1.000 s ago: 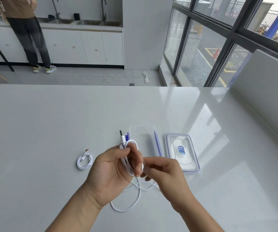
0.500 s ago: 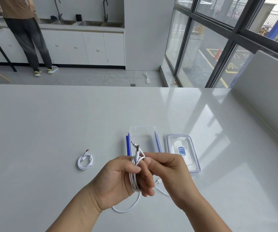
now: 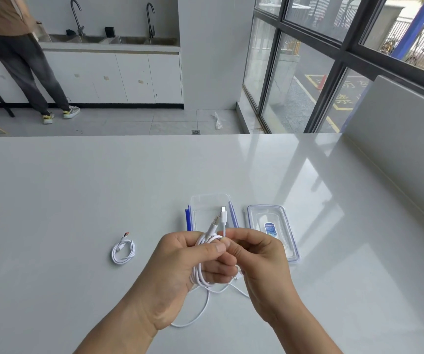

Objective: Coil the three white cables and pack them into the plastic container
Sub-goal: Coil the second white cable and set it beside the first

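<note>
Both plug ends now stick up above the hands, nearer the open container (image 3: 210,200) at frame centre; left hand (image 3: 180,267) is closed round the coiled cable (image 3: 200,274); right hand (image 3: 259,261) pinches its end; a loose cable (image 3: 195,319) trails on the table (image 3: 78,187) below; a finished coil (image 3: 123,251) lies left; the lid (image 3: 272,231) lies right of the container.

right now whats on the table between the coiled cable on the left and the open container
Nothing: in the head view, the table is bare between the coiled cable and the container.
</note>
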